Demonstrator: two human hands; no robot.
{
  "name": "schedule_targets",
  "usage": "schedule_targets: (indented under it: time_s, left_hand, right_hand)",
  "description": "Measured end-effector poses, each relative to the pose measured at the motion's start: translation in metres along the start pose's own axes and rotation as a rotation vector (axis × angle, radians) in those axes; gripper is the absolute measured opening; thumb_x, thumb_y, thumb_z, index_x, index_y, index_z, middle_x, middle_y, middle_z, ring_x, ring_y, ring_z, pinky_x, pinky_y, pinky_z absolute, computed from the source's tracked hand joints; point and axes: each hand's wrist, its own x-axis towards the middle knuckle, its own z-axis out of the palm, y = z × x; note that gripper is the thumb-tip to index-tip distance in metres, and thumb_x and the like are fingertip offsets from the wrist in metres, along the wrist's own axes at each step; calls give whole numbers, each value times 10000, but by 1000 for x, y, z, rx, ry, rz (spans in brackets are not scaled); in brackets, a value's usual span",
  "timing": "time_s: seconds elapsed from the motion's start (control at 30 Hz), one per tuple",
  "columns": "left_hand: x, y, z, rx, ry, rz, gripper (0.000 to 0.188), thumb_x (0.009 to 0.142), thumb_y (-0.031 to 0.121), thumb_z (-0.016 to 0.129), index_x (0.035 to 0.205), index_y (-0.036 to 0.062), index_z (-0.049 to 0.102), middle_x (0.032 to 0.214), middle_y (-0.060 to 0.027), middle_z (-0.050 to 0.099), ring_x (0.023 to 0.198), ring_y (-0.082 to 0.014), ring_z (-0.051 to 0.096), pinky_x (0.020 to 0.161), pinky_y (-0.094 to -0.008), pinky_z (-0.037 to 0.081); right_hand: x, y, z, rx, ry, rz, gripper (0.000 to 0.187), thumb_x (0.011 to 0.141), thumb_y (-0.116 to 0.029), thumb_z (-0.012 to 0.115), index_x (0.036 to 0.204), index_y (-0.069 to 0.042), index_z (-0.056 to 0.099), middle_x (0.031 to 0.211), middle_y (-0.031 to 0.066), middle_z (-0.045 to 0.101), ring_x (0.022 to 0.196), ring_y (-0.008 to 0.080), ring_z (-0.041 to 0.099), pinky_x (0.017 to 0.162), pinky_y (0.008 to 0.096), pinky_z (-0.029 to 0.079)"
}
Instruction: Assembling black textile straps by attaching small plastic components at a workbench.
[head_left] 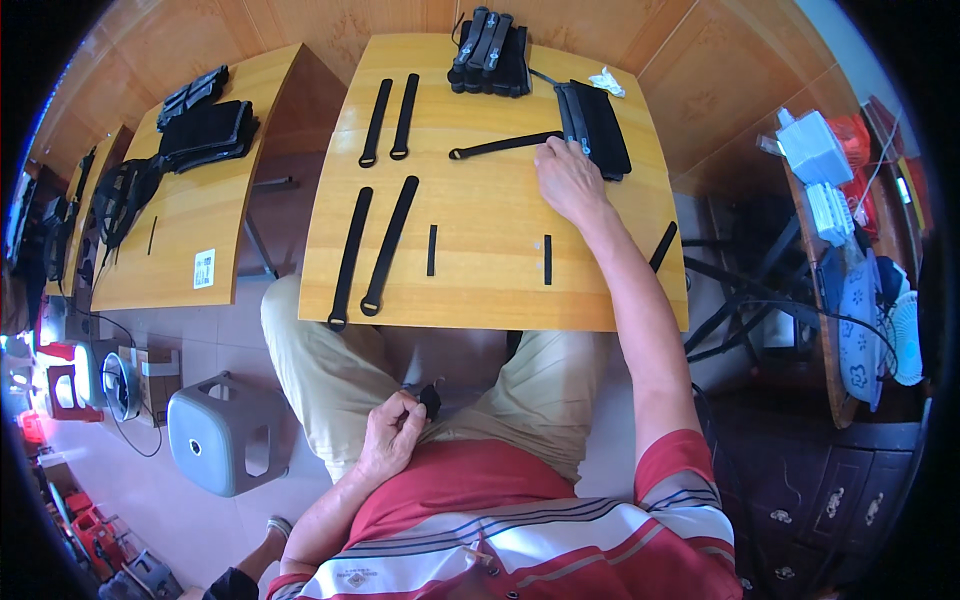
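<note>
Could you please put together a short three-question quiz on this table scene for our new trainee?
1. True or false: the right hand rests on the wooden table.
2. What does the left hand hold? A) a small black piece B) a white cloth
3. How many short black strips lie near the front edge of the table?

Key: 1 true. 2 A, the small black piece, held over the lap. 3 two.

left hand (392, 433) curled at lap | right hand (567, 178) outstretched, palm down
</note>
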Motion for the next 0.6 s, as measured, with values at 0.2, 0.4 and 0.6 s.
schedule_targets:
  time_s: [0.2, 0.4, 0.6]
  left_hand:
    - [-1, -2, -3, 18, 1, -13, 206, 992, 140, 561, 847, -5, 544, 737, -40, 548, 633, -95, 466, 579, -272, 397]
    - [3, -4, 0, -16, -2, 6, 203, 990, 138, 563, 847, -6, 549, 742, -49, 550, 646, -101, 476, 590, -276, 408]
    - [3, -7, -1, -7, -3, -3, 191, 984, 130, 566, 847, -3, 550, 751, -53, 551, 652, -107, 480, 598, -279, 411]
  right_hand:
    - [-1, 8, -7, 78, -78, 44, 315, 963, -217, 524, 1138, 36, 586, 1182, 179, 589, 1073, 364, 563, 934, 446, 494]
    - [-1, 18, 6, 38, 100, 26, 465, 973, -311, 537, 1244, 67, 558, 1248, 177, 554, 1132, 349, 522, 968, 443, 472]
    - [3, 12, -6, 51, -155, 103, 506, 975, -326, 530, 1266, 87, 554, 1325, 184, 527, 1206, 360, 487, 1047, 409, 409]
